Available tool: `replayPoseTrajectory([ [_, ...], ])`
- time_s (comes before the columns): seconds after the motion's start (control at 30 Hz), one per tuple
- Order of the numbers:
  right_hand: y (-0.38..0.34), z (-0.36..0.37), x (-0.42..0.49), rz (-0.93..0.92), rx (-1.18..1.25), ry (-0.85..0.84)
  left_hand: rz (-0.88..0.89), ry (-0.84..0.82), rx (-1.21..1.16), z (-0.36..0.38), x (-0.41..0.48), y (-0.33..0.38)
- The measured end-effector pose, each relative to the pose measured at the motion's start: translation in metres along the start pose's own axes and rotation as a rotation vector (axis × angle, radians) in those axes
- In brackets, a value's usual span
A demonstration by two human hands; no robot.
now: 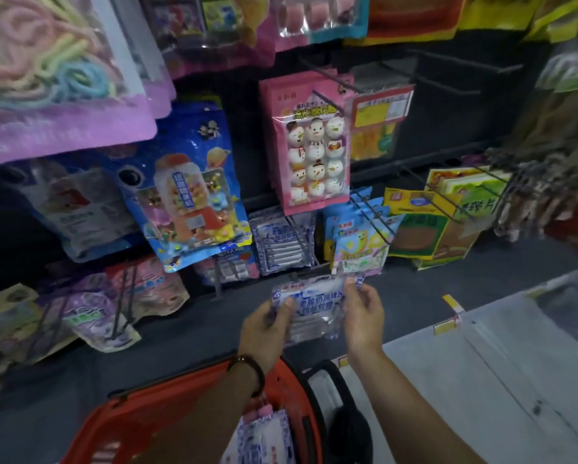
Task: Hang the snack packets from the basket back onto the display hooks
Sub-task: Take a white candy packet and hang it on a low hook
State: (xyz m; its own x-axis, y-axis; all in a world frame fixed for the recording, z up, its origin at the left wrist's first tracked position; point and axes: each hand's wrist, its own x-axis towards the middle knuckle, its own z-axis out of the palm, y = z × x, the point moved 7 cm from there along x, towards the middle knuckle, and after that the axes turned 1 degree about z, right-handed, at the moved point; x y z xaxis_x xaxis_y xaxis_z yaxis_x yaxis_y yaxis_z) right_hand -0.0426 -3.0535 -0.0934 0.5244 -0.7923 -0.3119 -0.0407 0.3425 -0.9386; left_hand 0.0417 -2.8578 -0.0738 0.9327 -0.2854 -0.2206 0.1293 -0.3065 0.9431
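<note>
Display hooks point(371, 214) are standing behind; left hand point(264, 329) and right hand point(364, 316) are gripping a clear, blue-printed snack packet point(312, 308).

A shop — snack packets point(309, 142) on display hooks point(327, 95), red basket point(120, 416).

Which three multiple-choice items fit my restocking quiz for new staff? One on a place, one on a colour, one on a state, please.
1. Where is the blue-and-white packet?
A. on the floor
B. held up before the display hooks
C. on a top shelf

2. What colour is the basket?
A. green
B. red
C. yellow

3. How is the packet held?
A. both hands grip it
B. one hand only
C. no hand touches it

Answers: 1 B, it is raised in front of the hooks; 2 B, its rim is red; 3 A, the left hand and right hand pinch opposite edges.
</note>
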Motion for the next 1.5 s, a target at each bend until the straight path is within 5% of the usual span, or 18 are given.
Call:
replayPoseTrajectory([
  [0.2,0.017,0.003,0.034,0.103,0.054,0.028,-0.026,-0.001,-0.077,0.026,0.03,0.003],
  [0.4,0.008,0.01,0.046,0.012,-0.067,-0.005,-0.234,0.052,-0.257,0.033,0.04,-0.026],
  [0.97,0.003,0.035,0.053,0.063,-0.029,0.036,-0.285,0.118,-0.336,0.028,0.082,-0.028],
  [1.5,0.043,0.083,0.045,0.125,-0.502,-0.366,-0.275,0.211,-0.29,0.011,0.174,-0.015],
])
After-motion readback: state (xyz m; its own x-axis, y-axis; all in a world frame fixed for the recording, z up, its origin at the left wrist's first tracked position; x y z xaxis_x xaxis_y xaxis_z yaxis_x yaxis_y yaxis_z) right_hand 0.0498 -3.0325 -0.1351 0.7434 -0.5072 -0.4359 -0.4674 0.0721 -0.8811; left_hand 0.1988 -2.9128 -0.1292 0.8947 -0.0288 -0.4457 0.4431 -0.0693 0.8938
